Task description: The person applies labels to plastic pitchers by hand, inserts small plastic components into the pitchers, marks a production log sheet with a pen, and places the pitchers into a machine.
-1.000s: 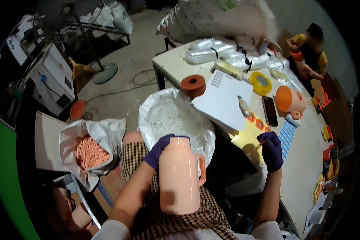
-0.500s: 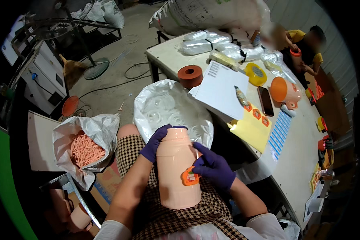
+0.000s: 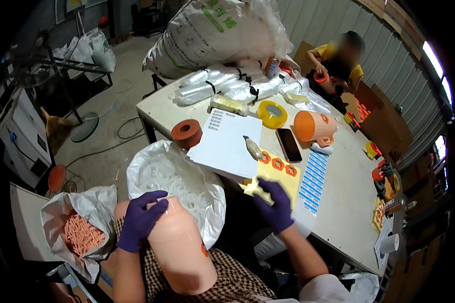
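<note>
My left hand [image 3: 141, 222], in a purple glove, is closed around the neck of a glossy pale-pink jug [image 3: 182, 252]. The jug leans over my lap, on a checked apron [image 3: 232, 272]. An orange sticker [image 3: 205, 250] shows at the jug's right edge. My right hand [image 3: 275, 204], gloved too, is away from the jug with thumb and fingers apart and nothing visible in it. It hovers by the near edge of a yellow backing sheet [image 3: 288, 183] carrying orange flower-shaped stickers; whether it touches the sheet I cannot tell.
On the table [image 3: 333, 222] are a white box [image 3: 225, 144], brown tape [image 3: 186, 134], yellow tape [image 3: 272, 115], a phone [image 3: 288, 145] and another jug [image 3: 308, 126]. A sack of clear rings [image 3: 174, 177] and one of pink sticks [image 3: 83, 235] stand nearby. A co-worker [image 3: 333, 65] sits beyond.
My right hand has left the jug's sticker and moved to the yellow sheet. My left hand has tilted and turned the jug, so its sticker faces right. The view has swung right.
</note>
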Motion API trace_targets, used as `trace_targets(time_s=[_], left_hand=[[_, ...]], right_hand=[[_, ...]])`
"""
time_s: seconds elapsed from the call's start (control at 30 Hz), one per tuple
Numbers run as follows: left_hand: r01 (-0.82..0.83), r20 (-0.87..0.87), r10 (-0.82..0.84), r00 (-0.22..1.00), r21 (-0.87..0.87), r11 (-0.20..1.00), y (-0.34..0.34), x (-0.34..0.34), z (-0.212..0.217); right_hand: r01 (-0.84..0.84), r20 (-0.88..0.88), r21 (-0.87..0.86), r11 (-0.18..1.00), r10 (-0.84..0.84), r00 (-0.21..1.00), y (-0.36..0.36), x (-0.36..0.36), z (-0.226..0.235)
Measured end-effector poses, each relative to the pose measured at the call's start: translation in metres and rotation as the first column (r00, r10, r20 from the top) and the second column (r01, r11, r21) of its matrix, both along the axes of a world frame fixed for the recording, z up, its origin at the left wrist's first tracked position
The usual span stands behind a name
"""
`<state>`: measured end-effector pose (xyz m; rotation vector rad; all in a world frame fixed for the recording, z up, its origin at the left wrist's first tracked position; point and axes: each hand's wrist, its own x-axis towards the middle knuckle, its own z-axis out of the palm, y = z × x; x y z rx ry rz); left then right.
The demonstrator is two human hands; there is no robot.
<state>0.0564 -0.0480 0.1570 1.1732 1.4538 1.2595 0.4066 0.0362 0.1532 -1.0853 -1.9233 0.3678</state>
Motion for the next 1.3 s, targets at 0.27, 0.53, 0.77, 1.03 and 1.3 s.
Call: trace_targets(time_s=[0.27, 0.53, 0.77, 1.03, 1.3], left_hand=[[0.385, 0.067, -0.384, 0.921, -0.005, 0.923, 0.030, 0.002, -0.050], [0.365, 0.359, -0.347, 0.867, 0.018, 0.931, 0.027, -0.002, -0.085], [0.143, 0.115, -0.146, 0.983, 0.034, 0.989, 0.023, 0.017, -0.085], [0.165, 0.068, -0.160, 0.985, -0.080, 0.983, 0.017, 0.021, -0.074], [0.238, -0.020, -0.237, 0.971, 0.072, 0.969, 0.021, 0.049, -0.057]], right_hand=[[0.422, 0.770, -0.222, 0.879, -0.108, 0.629, 0.170, -0.027, 0.026], [-0.083, 0.241, -0.005, 0.997, 0.082, 0.967, 0.178, -0.046, 0.008], [0.064, 0.491, -0.237, 0.969, 0.063, 0.869, 0.174, -0.086, 0.008], [0.167, 0.568, -0.170, 0.971, -0.042, 0.822, 0.185, -0.111, -0.004], [-0.205, -0.579, -0.545, 0.813, -0.188, 0.793, 0.222, -0.044, -0.002]])
